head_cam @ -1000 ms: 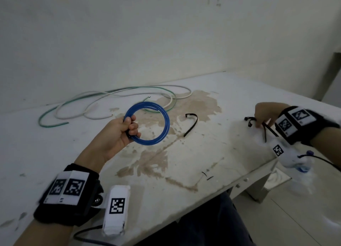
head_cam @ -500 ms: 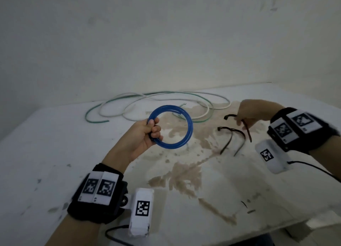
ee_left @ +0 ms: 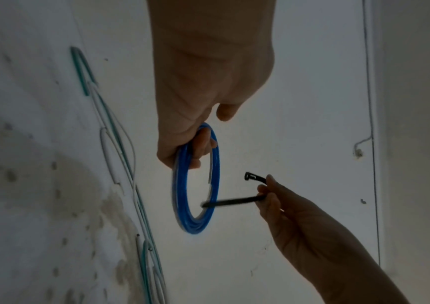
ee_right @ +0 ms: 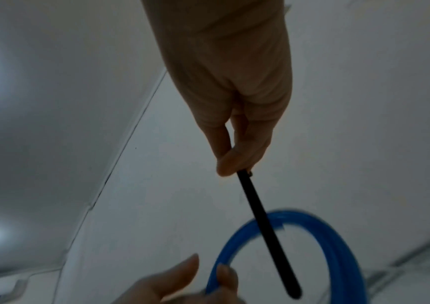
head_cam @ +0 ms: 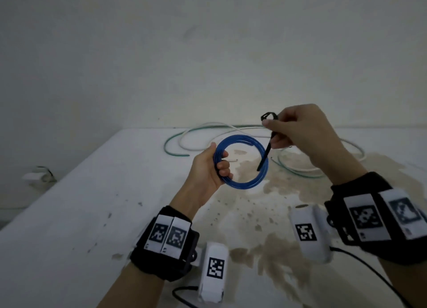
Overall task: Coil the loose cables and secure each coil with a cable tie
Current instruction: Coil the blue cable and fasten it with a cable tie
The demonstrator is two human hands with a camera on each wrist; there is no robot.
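Note:
A coil of blue cable [head_cam: 251, 184] is held upright above the table, gripped at its left side by my left hand [head_cam: 213, 166]. My right hand [head_cam: 291, 128] pinches a black cable tie [head_cam: 265, 154] whose free end crosses the coil's right side and points through the ring. The tie's head [head_cam: 266, 116] sticks out above my fingers. In the left wrist view the black cable tie [ee_left: 234, 201] pokes into the blue coil [ee_left: 195, 185]. The right wrist view shows the tie [ee_right: 265, 230] lying across the blue coil [ee_right: 338, 242].
Loose white and green cables [head_cam: 194, 139] lie in long loops along the far side of the stained white table [head_cam: 92, 215], running behind my hands to the right [head_cam: 300, 170]. A wall rises just behind the table. A small pale object [head_cam: 37, 176] sits beyond the left edge.
My right hand lifted a black cable tie from the table and brought it left to the coil. The coil in my left hand stayed raised. The view swung to the left.

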